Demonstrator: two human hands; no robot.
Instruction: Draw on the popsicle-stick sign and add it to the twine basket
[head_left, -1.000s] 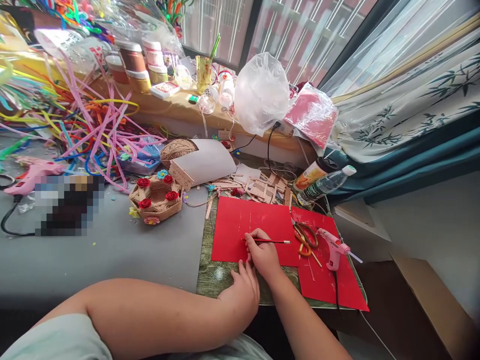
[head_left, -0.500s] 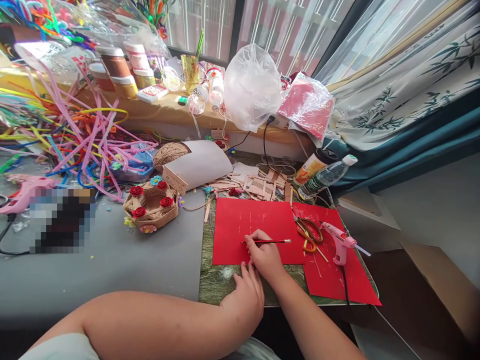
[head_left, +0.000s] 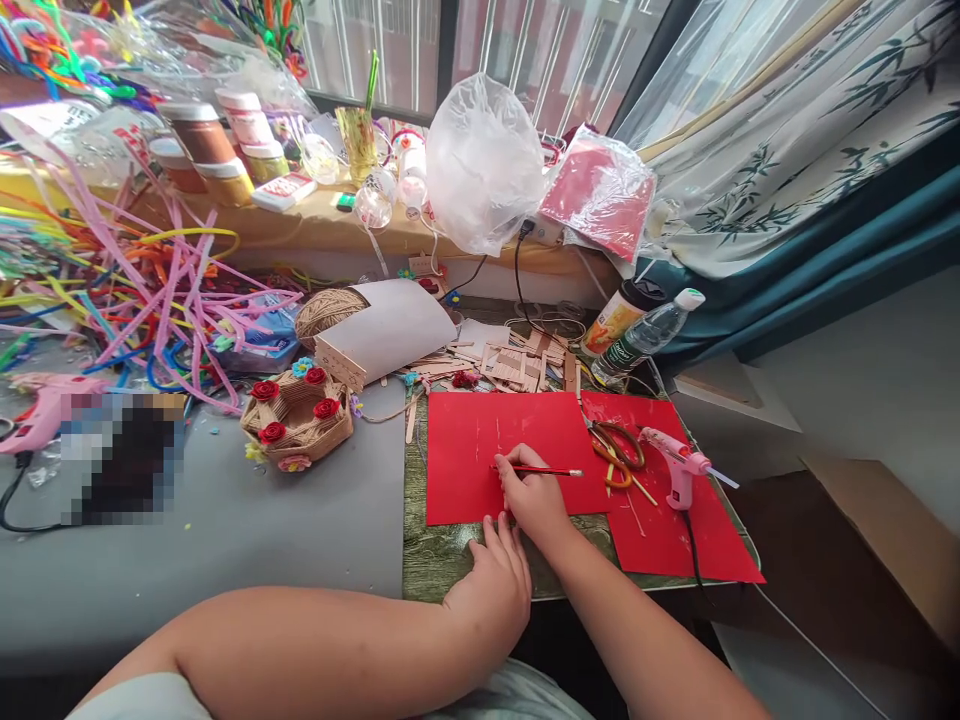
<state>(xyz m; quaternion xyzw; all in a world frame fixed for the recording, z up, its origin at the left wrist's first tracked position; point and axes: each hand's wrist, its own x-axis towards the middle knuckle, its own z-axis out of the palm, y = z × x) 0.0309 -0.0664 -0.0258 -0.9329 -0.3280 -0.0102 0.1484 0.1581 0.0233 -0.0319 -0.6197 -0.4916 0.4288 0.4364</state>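
A red sheet of paper (head_left: pixel 457 450) lies flat on the dark wood-patterned table, with faint pale lines marked on it. My right hand (head_left: pixel 534 495) rests on its lower part, fingers closed round a pencil (head_left: pixel 551 471) whose white end points right and whose tip is at the paper. Below it my left hand (head_left: pixel 495 565) lies with fingers stretched out, fingertips at the sheet's near edge and close against my right hand. A second red sheet (head_left: pixel 660 540) lies to the right, bearing scissors (head_left: pixel 619 450) with orange-brown handles and a pink glue gun (head_left: pixel 679 470).
Left stands a twine-wrapped basket (head_left: pixel 300 420) with red roses. Behind the paper are wooden craft sticks (head_left: pixel 521 362), a water bottle (head_left: pixel 649 335) and a drink cup (head_left: pixel 619 315). Pink pipe cleaners (head_left: pixel 187 300) and another glue gun (head_left: pixel 52 405) lie far left.
The view has shifted slightly. My right hand has moved a little to the right on the paper with the pencil. My left hand stays at the near edge.
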